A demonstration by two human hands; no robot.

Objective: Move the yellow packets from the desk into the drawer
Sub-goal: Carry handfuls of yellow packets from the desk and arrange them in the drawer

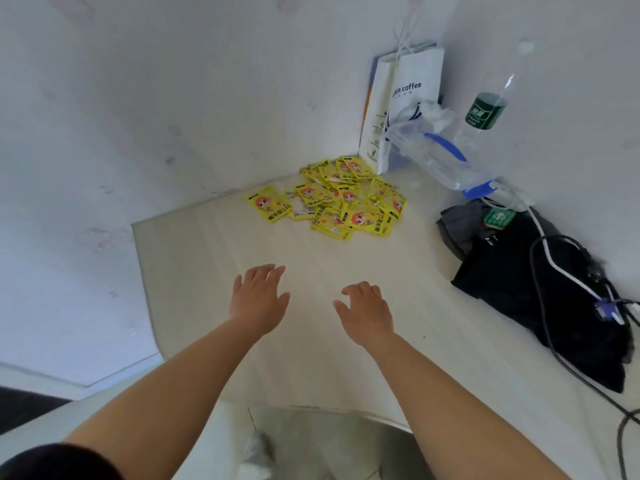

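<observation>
Several yellow packets (332,199) with an orange cartoon face lie in a loose heap at the far corner of the pale desk (207,258), against the wall. My left hand (258,296) hovers over the desk's middle, fingers spread, holding nothing. My right hand (365,311) is beside it, fingers slightly curled and apart, also empty. Both hands are well short of the heap. An open drawer (332,441) shows at the desk's near edge, below my forearms, with a pale crumpled thing inside.
A white coffee paper bag (405,105) stands in the corner behind the packets. A clear plastic bag with blue trim (440,150) and a green-labelled bottle (485,105) are beside it. A black bag (540,289) with cables (561,271) fills the desk's right side.
</observation>
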